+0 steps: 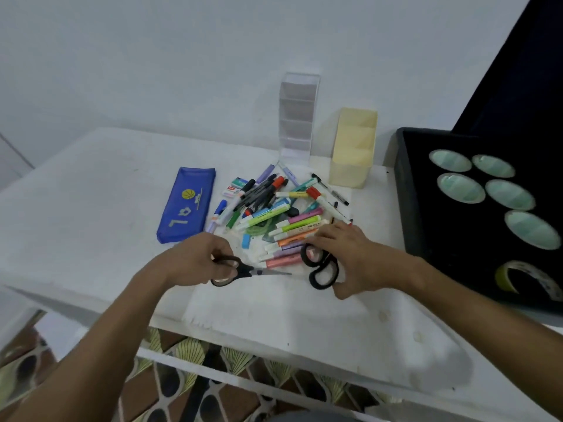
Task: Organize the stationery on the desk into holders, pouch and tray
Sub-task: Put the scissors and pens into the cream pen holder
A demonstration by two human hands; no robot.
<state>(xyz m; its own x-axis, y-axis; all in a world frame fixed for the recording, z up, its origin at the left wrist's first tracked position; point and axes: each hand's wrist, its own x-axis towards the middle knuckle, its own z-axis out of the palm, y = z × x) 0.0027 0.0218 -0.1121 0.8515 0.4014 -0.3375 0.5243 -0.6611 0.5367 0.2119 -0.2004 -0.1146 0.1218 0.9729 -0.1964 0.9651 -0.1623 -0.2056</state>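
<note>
Left hand [195,260] grips small scissors [243,271], blades pointing frame-right; right hand [347,257] pinches second black scissors [321,266]; both holders sit upper-center, nearer the right hand.

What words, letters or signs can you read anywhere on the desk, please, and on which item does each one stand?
"L": a yellow letter on the blue pouch, seen upside down, beside a small flower shape and a yellow ball-like emblem.
Print on the highlighters and markers: too small and blurred to read.
Labels on the erasers: blurred, unreadable.
Marks along the tape roll in the black tray: unreadable.
</note>
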